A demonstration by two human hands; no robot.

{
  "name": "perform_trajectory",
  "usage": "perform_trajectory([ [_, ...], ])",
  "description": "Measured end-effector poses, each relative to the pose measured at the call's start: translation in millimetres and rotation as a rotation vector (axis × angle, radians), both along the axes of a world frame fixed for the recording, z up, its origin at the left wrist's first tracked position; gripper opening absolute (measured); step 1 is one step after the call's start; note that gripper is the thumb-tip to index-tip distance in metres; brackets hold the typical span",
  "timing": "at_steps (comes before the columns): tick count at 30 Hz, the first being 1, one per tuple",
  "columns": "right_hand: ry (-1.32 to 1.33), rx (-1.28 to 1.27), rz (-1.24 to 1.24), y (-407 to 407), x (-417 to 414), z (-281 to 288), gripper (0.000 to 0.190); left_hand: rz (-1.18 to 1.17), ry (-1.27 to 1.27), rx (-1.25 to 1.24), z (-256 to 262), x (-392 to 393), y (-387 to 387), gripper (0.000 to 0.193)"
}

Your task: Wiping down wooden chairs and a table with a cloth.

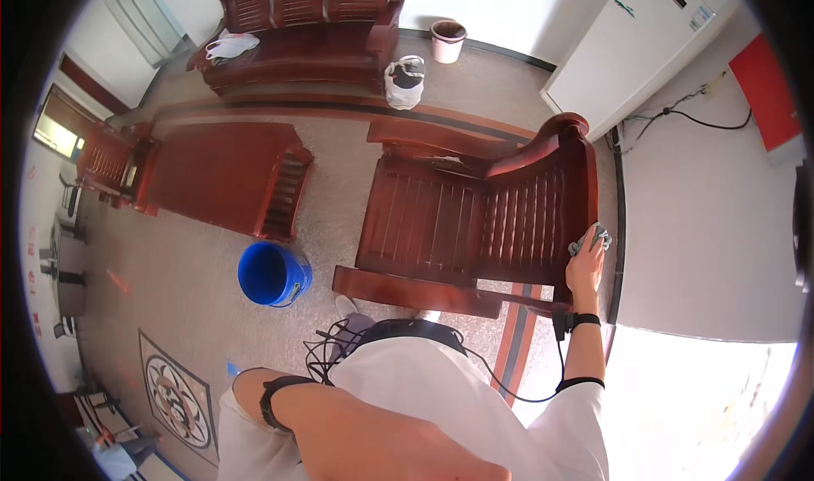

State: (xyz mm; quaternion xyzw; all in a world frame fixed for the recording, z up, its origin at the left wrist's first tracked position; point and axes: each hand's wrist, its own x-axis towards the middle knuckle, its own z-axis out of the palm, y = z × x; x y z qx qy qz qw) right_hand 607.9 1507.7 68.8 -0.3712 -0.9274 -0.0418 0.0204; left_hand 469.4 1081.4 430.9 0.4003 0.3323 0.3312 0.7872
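My right hand (585, 271) grips a crumpled grey-green cloth (601, 238) against the outer edge of the backrest of a dark red wooden armchair (423, 220). The chair has a slatted seat and back and wide armrests. Black straps and a small device with a cable are on my right wrist and forearm. My left arm bends across the lower part of the view, with a black band at the wrist. Only a little of my left hand (250, 389) shows beyond that band; its fingers are hidden.
A blue bucket (273, 274) stands on the floor left of the chair, near a red wooden table (216, 173). Behind are a wooden bench (292, 55), a bagged item (404, 87), a pink bin (448, 45) and a white cabinet-like unit (629, 49). A wall and loose cables lie right.
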Motion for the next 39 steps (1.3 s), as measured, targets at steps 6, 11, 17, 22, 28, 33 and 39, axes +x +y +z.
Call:
perform_trajectory([
  [6, -0.001, -0.115, -0.225, -60.8, 33.3, 4.7, 0.092, 0.498, -0.303, 0.856, -31.0, 20.7, -51.9, 0.043],
  [11, -0.123, 0.017, -0.312, -86.2, 71.2, -33.9, 0.077, 0.036, -0.148, 0.810, -25.6, -43.3, -67.0, 0.040],
  [17, -0.428, 0.198, 0.013, -150.9, 69.0, -71.0, 0.031, 0.967, 0.924, 0.460, -95.5, -93.6, -131.8, 0.032],
  [22, -0.751, -0.704, -0.159, -229.8, 106.2, -129.1, 0.037, 1.383, 0.976, -0.293, -214.7, -119.8, -258.7, 0.029],
  [28, -0.427, -0.552, -0.228, -237.3, 103.3, -112.9, 0.041, 1.615, 0.910, -0.829, -292.1, -101.1, -393.5, 0.026],
  [33, -0.188, -0.059, 0.015, -180.0, 73.1, -119.3, 0.034, 1.571, 0.960, -0.917, -281.1, -78.8, -353.9, 0.030],
  [39, -0.514, 0.096, -0.140, -142.4, 45.0, -185.0, 0.018, 1.487, 0.939, -0.852, -277.5, -46.4, -329.1, 0.034],
])
